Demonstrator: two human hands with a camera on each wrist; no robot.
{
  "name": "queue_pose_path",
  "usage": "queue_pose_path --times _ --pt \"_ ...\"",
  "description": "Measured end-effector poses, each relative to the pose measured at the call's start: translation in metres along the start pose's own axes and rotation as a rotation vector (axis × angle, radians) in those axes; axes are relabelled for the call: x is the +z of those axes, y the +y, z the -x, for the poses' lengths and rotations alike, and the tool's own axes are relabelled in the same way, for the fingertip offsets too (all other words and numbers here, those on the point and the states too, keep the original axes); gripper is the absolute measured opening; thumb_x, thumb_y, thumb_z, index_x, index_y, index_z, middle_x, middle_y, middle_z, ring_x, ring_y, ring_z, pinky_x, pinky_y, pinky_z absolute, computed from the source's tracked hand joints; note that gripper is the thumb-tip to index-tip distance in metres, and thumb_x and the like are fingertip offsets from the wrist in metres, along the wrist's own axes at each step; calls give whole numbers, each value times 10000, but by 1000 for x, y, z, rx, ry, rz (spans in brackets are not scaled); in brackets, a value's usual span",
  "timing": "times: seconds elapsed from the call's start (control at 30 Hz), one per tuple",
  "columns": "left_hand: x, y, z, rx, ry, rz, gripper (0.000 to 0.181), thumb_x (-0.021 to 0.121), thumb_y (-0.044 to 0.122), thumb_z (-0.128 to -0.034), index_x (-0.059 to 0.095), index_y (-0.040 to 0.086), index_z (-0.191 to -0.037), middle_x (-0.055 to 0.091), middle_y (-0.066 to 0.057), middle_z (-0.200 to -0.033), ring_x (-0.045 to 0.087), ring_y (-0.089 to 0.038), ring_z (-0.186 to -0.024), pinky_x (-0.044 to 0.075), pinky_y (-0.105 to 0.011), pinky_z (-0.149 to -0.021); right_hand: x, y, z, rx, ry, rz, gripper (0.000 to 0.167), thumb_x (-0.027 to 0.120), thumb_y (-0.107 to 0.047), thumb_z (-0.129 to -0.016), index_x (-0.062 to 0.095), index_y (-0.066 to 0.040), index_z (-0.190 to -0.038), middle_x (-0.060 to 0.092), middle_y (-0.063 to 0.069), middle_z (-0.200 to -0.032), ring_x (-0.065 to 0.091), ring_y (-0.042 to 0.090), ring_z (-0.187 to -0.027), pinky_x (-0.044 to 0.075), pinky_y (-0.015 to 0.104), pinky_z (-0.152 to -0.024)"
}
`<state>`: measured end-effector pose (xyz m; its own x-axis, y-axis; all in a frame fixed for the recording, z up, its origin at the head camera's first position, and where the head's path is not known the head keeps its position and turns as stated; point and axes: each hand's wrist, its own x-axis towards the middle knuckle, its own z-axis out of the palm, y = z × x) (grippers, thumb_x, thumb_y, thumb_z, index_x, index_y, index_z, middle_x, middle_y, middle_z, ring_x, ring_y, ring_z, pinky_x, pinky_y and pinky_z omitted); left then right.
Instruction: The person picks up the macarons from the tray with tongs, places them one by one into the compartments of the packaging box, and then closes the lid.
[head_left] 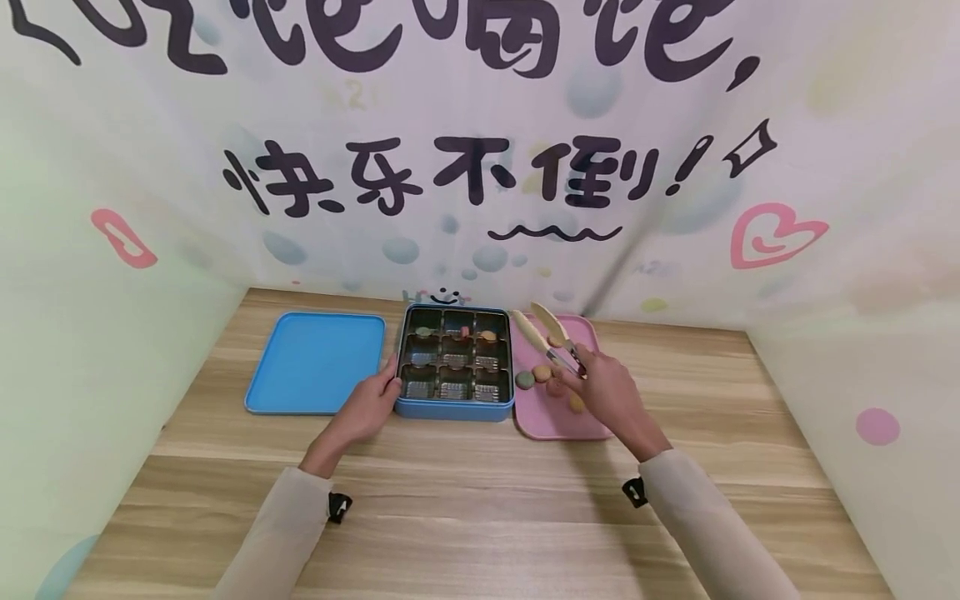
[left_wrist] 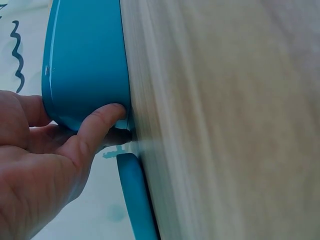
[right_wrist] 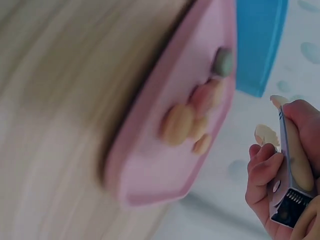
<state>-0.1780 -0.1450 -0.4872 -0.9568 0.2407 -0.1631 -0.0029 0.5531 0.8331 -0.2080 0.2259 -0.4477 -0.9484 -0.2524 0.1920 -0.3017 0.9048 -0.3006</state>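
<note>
The left hand (head_left: 367,407) pinches the blue box (head_left: 453,411). Right of the box, the right hand (head_left: 611,392) grips tongs (head_left: 533,337) (tips apart) over a pink tray (head_left: 557,426).

Box (head_left: 453,410): blue, square with rounded corners, open-topped, flat on the table (head_left: 480,508), dark nine-compartment insert (head_left: 455,354) inside. Macarons (head_left: 542,373): round; one each in the box's three far compartments, left to right green, red, orange; others, including green, pink and yellowish, grouped on the pink tray (head_left: 540,422), right of the box. Tongs (head_left: 532,335): metal with cream tips, spread apart, raised above the tray.
</note>
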Motion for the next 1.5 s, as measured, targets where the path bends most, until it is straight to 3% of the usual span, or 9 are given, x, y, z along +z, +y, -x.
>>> queue_pose_path --times 0.3,0.47,0.63,0.7,0.73,0.87,0.97,1.1,1.5 --pt "-1 1 1 -8 3 10 577 324 211 -1092 84 31 -1585 512 -119 -678 260 -131 -423 342 -302 -488 5 37 15 98 -72 60 326 694 -329 -936 586 -22 -940 482 56 -663 463 212 -575 352 332 -521" --pt "-1 2 2 -8 -7 20 581 324 214 -1092 71 45 -1588 448 -53 -570 260 -143 -422 330 -296 -475 4 45 20 147 -93 47 352 682 -339 -941 524 -46 -827 463 53 -642 448 206 -559 331 312 -490" --pt "0 1 1 -7 -11 22 581 324 212 -1095 65 49 -1589 388 -39 -563 251 -146 -420 326 -297 -467 4 48 20 212 -153 28 376 669 -376 -947 541 -36 -848 494 58 -654 461 198 -572 336 306 -496" --pt "0 1 0 0 -6 16 578 324 202 -1094 72 30 -1585 520 -157 -686 252 -146 -430 335 -308 -494 4 48 19 230 -170 23 395 671 -387 -945 547 -22 -855 505 64 -655 466 198 -573 339 305 -495" --pt "0 1 0 3 -1 13 575 325 198 -1093 80 21 -1583 596 -246 -835 254 -147 -437 340 -313 -510 4 48 19 237 -173 21 402 672 -392 -943 550 -19 -856 510 64 -654 470 197 -572 342 303 -493" --pt "1 2 0 10 16 -1 570 329 185 -1090 100 -11 -1574 518 -371 -1223 265 -149 -463 353 -341 -572 4 47 16 254 -171 8 416 671 -395 -943 541 -18 -824 521 73 -646 483 197 -562 358 295 -477" --pt "0 2 0 -1 16 1 571 329 196 -1092 98 7 -1579 550 -289 -981 270 -148 -459 358 -340 -569 3 47 13 251 -166 11 415 666 -386 -948 535 -18 -809 524 80 -643 489 196 -558 368 291 -474" --pt "0 2 -1 -7 5 9 570 323 203 -1096 87 29 -1584 519 -190 -862 272 -148 -457 356 -334 -556 2 48 11 245 -174 12 403 655 -365 -959 537 -10 -806 519 78 -647 489 190 -567 368 289 -476" --pt "0 2 1 -7 10 12 573 324 216 -1092 93 35 -1585 551 -325 -1106 269 -141 -446 351 -313 -529 -1 47 11 223 -182 -18 368 659 -352 -959 542 -50 -785 523 67 -648 482 201 -573 356 300 -492"
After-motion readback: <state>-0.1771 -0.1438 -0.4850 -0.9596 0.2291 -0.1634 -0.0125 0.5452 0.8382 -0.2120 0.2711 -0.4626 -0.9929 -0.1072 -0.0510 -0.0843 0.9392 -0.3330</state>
